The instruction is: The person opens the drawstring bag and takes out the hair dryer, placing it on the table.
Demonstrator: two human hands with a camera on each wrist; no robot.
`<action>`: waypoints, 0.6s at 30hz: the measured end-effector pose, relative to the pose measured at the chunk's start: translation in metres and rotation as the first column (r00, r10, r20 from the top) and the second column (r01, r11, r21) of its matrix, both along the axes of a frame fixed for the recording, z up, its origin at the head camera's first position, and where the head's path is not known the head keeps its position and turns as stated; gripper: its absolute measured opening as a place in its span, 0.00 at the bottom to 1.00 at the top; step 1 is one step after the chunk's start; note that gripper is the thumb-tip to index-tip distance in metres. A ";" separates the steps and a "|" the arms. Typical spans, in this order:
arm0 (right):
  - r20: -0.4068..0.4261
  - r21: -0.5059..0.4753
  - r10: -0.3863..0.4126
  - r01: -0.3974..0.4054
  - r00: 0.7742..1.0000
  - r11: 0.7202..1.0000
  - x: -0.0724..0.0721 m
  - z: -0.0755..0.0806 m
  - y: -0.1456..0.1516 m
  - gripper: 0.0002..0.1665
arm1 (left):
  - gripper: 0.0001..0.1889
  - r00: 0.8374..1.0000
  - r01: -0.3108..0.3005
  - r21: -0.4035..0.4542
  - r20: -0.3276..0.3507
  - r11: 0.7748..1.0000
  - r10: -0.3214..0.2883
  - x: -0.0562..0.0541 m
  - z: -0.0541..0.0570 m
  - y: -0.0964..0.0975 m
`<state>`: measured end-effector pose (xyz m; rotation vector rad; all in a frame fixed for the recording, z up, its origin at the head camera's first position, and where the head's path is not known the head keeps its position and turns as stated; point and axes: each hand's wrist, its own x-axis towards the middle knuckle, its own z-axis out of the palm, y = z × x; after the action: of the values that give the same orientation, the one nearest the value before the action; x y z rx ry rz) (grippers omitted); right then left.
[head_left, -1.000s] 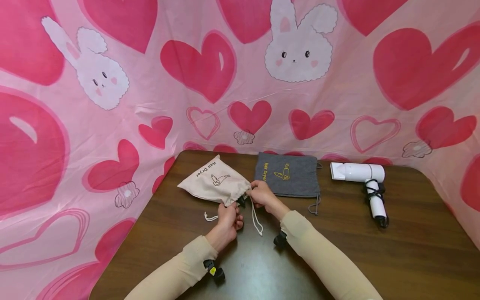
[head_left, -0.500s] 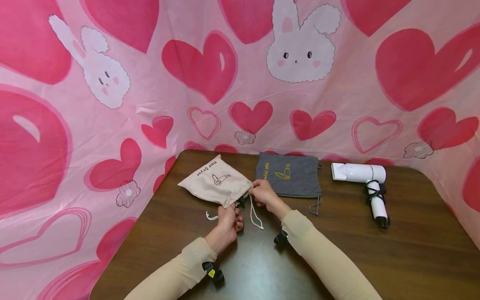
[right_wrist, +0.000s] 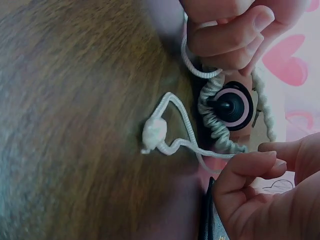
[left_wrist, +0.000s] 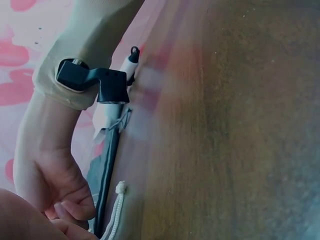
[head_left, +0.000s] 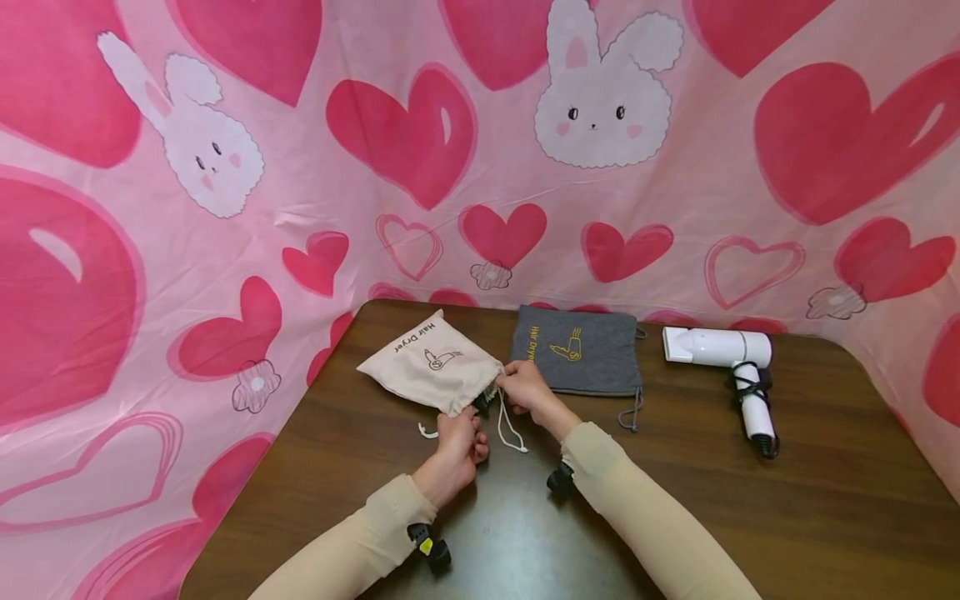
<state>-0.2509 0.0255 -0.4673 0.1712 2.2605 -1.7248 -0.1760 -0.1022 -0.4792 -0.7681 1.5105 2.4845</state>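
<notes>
A cream drawstring bag [head_left: 431, 362] printed "Hair Dryer" lies at the table's back left, its gathered mouth facing me. My left hand [head_left: 457, 446] pinches the near side of that mouth. On the far side, my right hand [head_left: 525, 390] pinches the rim between thumb and fingers. Between them, a round black-and-pink end with a black cone [right_wrist: 227, 105] shows inside the ruffled mouth in the right wrist view; the rest of that object is hidden in the bag. A knotted white cord [head_left: 513, 433] hangs below my right hand.
A flat grey drawstring bag [head_left: 592, 354], also printed "Hair Dryer", lies just beyond my right hand. Farther right rests a white hair dryer [head_left: 716, 346] with its black cord wrapped round the handle. A pink heart-patterned cloth [head_left: 435, 250] hangs behind the brown table [head_left: 840, 483].
The white cord loops on both sides of the bag's mouth hang out less far than before. Both hands have kept their grip and barely moved.
</notes>
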 end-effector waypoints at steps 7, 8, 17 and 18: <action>-0.007 0.010 0.023 -0.023 1.000 1.000 0.001 -0.002 0.000 0.07 | 0.05 1.000 0.008 -0.033 -0.008 0.999 -0.008 -0.001 -0.002 0.002; -0.009 0.016 0.022 -0.022 1.000 1.000 0.000 -0.003 0.000 0.07 | 0.05 1.000 0.007 -0.033 -0.006 0.999 -0.007 -0.001 -0.003 0.002; -0.007 -0.006 -0.013 0.013 1.000 1.000 0.002 -0.002 0.003 0.08 | 0.06 1.000 -0.019 -0.029 -0.018 0.999 0.018 0.002 -0.002 0.000; -0.012 -0.006 -0.014 0.014 1.000 1.000 0.002 -0.002 0.003 0.09 | 0.06 1.000 -0.021 -0.030 -0.018 0.999 0.020 0.003 -0.002 0.000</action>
<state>-0.2490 0.0290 -0.4694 0.1766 2.2675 -1.7446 -0.1734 -0.1027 -0.4814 -0.7720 1.5576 2.4955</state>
